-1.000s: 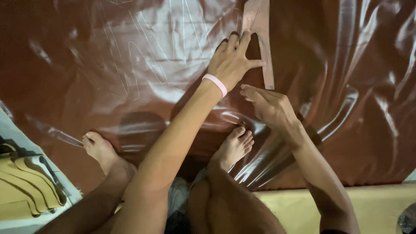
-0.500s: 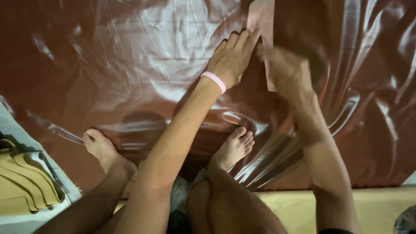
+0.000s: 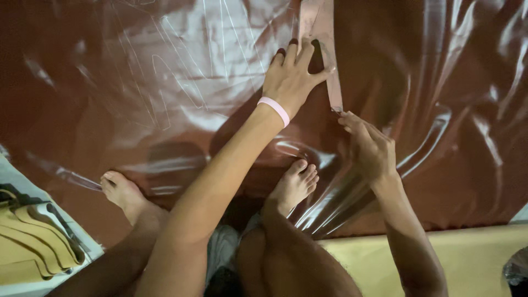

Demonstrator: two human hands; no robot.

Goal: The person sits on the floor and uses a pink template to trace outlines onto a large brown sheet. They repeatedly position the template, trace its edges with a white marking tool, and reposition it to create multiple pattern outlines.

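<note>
A glossy brown sheet with faint traced outlines is spread out below me. On it lies a long narrow brownish strip, running from the top edge downward. My left hand, with a pink wristband, presses flat on the strip with fingers spread. My right hand sits at the strip's lower tip with fingers pinched together. Whether those fingers hold a small tool is not visible.
My bare feet stand on the sheet's near part. A stack of tan curved cut pieces lies at the lower left on a pale surface. A yellow surface shows past the sheet's near edge at lower right.
My right hand went up along the strip's right side, then came back down to its lower tip. The left hand stayed pressed on the strip.
</note>
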